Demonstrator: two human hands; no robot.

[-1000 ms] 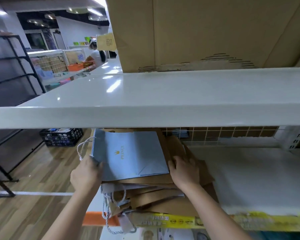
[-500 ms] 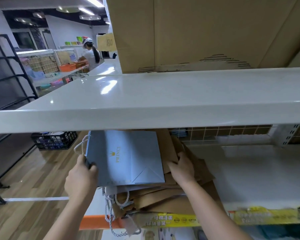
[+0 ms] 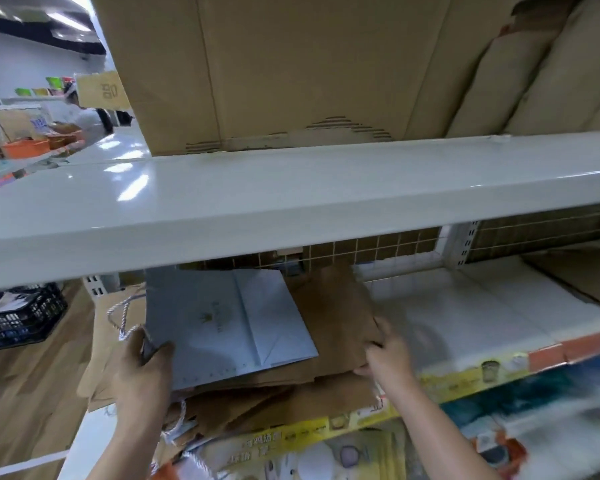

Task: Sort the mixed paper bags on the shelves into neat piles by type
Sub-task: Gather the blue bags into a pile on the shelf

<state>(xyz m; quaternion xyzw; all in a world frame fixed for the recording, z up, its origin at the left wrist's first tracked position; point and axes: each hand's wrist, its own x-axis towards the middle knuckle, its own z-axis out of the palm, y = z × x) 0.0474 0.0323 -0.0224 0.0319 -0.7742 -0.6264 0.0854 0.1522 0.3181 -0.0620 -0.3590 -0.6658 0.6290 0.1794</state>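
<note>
A flat light-blue paper bag with a gold crown logo and white rope handles lies on top of a messy stack of brown paper bags on the lower white shelf. My left hand grips the blue bag's near-left corner. My right hand pinches the right edge of the upper brown bags. More brown bags and rope handles hang over the shelf's front edge below the stack.
A white shelf board juts out just above the bags, with large cardboard boxes on it. A wire-grid back panel closes the shelf. A black crate sits on the wood floor at left. A person works far off.
The view has swung to the right and closer. The blue bag has turned so its folded bottom points right, and the bags have shifted right along the shelf with both hands.
</note>
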